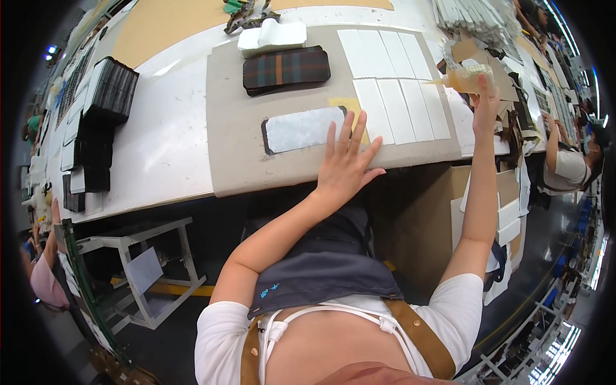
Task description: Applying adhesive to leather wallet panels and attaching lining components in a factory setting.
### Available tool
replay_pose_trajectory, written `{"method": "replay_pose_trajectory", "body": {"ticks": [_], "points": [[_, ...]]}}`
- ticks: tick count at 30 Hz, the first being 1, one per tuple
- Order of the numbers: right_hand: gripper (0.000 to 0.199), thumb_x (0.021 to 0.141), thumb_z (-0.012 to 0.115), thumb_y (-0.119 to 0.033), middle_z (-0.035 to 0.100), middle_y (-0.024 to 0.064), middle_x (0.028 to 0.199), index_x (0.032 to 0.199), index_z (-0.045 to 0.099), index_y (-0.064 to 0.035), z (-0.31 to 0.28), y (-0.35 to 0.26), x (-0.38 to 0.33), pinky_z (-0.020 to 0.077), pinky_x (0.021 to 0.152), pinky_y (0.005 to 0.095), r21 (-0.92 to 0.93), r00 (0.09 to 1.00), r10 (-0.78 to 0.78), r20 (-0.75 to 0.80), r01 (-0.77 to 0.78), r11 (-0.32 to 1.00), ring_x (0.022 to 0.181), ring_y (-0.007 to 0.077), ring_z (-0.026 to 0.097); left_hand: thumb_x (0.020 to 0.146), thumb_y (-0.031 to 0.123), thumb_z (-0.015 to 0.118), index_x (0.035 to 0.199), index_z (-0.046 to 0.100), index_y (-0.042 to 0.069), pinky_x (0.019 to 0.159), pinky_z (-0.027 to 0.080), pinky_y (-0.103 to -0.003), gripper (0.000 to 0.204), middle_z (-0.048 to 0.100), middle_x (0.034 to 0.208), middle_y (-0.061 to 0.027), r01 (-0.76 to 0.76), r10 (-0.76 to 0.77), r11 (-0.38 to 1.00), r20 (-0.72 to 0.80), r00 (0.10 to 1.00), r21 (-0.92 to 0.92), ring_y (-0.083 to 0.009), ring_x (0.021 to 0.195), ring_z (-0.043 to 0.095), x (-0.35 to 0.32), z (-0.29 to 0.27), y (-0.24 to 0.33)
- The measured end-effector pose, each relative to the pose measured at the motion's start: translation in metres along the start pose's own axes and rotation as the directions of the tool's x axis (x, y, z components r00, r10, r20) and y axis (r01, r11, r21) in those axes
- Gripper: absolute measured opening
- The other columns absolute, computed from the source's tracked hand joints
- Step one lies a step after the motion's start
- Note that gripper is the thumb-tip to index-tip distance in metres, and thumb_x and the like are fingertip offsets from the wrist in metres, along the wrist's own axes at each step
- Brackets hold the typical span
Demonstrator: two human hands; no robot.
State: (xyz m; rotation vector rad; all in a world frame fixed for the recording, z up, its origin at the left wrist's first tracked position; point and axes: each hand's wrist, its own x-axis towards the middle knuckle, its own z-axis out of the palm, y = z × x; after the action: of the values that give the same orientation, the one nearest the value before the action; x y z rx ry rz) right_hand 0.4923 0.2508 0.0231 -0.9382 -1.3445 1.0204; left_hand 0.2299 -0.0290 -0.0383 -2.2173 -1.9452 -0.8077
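My left hand (345, 160) lies with fingers spread over the grey work board (237, 160). Its fingertips reach the right end of a pale rectangular panel (301, 130) with dark corners and a yellow piece of paper (350, 102). Out to the right, my right hand (486, 109) is raised and wrapped round a squeeze bottle (468, 79) with yellowish contents, its thin nozzle pointing left. Behind the panel sits a plaid rectangular piece (285, 69) with dark edges. White rectangular cards (391, 106) are laid in two rows on the board's right side.
Stacks of dark-edged pieces (106, 96) stand on the table's left. A folded white pad (273, 37) lies behind the plaid piece. Scraps and cardboard crowd the right. A white metal frame (141, 276) stands below left; a co-worker (571, 167) is at far right.
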Motion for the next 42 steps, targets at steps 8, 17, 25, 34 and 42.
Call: {"method": "replay_pose_trajectory", "body": {"ticks": [8, 17, 25, 34, 42], "points": [[0.083, 0.084, 0.079, -0.051, 0.057, 0.0132, 0.123, 0.136, 0.043, 0.0037, 0.009, 0.016, 0.015, 0.054, 0.096, 0.0342, -0.086, 1.0, 0.025, 0.007, -0.024, 0.996, 0.114, 0.0196, 0.061, 0.081, 0.059, 0.071, 0.132, 0.062, 0.026, 0.122, 0.009, -0.059, 0.062, 0.019, 0.164, -0.0217, 0.0, 0.0, 1.0, -0.002, 1.0, 0.008, -0.0436, 0.152, 0.012, -0.001, 0.001, -0.002], [0.077, 0.085, 0.078, -0.053, 0.061, 0.0107, 0.118, 0.132, 0.049, 0.0019, -0.021, 0.011, 0.01, 0.0553, 0.088, 0.0296, -0.171, 0.996, 0.074, 0.044, -0.066, 0.983, 0.105, 0.0168, 0.064, 0.08, 0.06, 0.072, 0.134, 0.061, 0.027, 0.121, 0.008, -0.06, 0.064, 0.019, 0.164, -0.0216, -0.005, 0.005, 1.0, -0.002, 1.0, 0.024, -0.044, 0.152, 0.013, -0.001, 0.002, 0.0], [0.061, 0.089, 0.074, -0.052, 0.061, 0.0023, 0.101, 0.121, 0.056, -0.004, -0.03, -0.014, -0.026, 0.0436, 0.064, 0.0212, -0.24, 0.997, 0.079, 0.003, -0.076, 0.968, 0.083, 0.0072, 0.056, 0.079, 0.059, 0.073, 0.135, 0.06, 0.028, 0.121, 0.009, -0.061, 0.065, 0.02, 0.164, -0.0214, -0.003, 0.002, 1.0, 0.01, 1.0, 0.021, -0.0442, 0.151, 0.014, 0.0, 0.002, 0.001], [0.055, 0.091, 0.074, -0.048, 0.065, 0.0032, 0.107, 0.12, 0.06, -0.0031, -0.052, -0.025, -0.046, 0.0509, 0.085, 0.0271, -0.215, 0.986, 0.138, 0.096, -0.115, 0.97, 0.098, 0.0113, 0.063, 0.078, 0.059, 0.074, 0.134, 0.061, 0.027, 0.121, 0.011, -0.06, 0.065, 0.021, 0.163, -0.0205, 0.008, -0.008, 1.0, 0.01, 1.0, 0.014, -0.0436, 0.151, 0.013, 0.0, 0.0, 0.0], [0.061, 0.091, 0.075, -0.042, 0.061, 0.0092, 0.119, 0.127, 0.049, -0.0002, -0.021, -0.005, 0.0, 0.0537, 0.094, 0.0337, 0.096, 0.999, 0.012, 0.041, -0.016, 0.995, 0.108, 0.0177, 0.064, 0.078, 0.06, 0.074, 0.133, 0.062, 0.027, 0.121, 0.01, -0.059, 0.065, 0.021, 0.163, -0.0201, 0.012, -0.013, 1.0, 0.006, 1.0, 0.013, -0.0427, 0.152, 0.012, 0.001, 0.001, 0.0]]}}
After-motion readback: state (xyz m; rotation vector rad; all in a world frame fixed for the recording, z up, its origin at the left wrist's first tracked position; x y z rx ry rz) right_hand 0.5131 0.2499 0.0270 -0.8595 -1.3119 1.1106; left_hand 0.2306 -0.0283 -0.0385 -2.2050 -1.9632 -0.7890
